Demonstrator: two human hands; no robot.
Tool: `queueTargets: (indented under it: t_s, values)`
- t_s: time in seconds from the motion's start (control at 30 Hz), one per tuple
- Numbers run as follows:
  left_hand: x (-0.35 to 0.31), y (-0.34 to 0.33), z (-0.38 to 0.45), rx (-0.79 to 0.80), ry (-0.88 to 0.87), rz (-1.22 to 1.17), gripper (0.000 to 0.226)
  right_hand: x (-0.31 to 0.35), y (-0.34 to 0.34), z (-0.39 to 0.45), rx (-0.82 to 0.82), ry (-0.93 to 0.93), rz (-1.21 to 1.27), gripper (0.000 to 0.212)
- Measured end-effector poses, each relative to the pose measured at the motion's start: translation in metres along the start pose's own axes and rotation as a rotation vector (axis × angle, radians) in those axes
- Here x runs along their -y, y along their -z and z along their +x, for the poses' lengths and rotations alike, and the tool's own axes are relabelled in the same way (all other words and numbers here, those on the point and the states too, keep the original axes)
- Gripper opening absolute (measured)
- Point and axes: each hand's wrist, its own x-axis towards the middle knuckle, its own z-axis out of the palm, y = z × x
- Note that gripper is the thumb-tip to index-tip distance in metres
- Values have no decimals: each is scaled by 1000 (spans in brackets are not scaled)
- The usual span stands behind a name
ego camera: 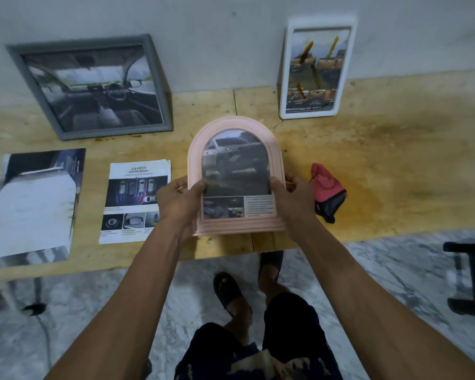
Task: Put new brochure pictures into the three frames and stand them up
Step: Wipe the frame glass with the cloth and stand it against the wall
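Note:
I hold a pink arched frame point(232, 124) above the middle of the wooden table point(381, 165), facing me, with a car brochure picture in it. My left hand point(180, 200) grips its left edge, thumb on the glass. My right hand point(290, 192) grips its right edge. A grey square frame point(19, 61) with a car-interior picture leans on the wall at the back left. A white rectangular frame point(347, 69) with a brochure picture stands against the wall at the back right.
Two loose brochure sheets lie on the table's left: a "SAFETY" page point(133, 201) and a larger dark-and-white page point(35, 201). A red and black cloth point(327, 192) lies to the right of the pink frame. A black stool point(469, 278) stands on the marble floor at right.

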Motion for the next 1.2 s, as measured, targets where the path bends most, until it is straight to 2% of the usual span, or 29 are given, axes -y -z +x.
queueTargets:
  t_s: [0.2,0.33,0.5,0.67,0.8,1.0,1.2]
  values:
    - [-29,31,-17,61,-104,-33,47,39,10,-24,72,139,64,30]
    - [-51,46,-22,128,-168,71,26,67,19,-30,110,184,40,27]
    - [-74,49,-18,178,-252,151,31,94,25,-22,188,186,-26,37]
    - [-93,37,-2,162,-321,224,27,111,27,-2,219,232,-92,49]
    - [-105,24,15,141,-362,264,40,122,22,23,235,259,-119,47]
    - [-123,-7,55,97,-384,274,43,138,3,74,204,341,-236,47]
    - [-148,-35,102,20,-370,312,43,158,-23,133,198,368,-275,40]
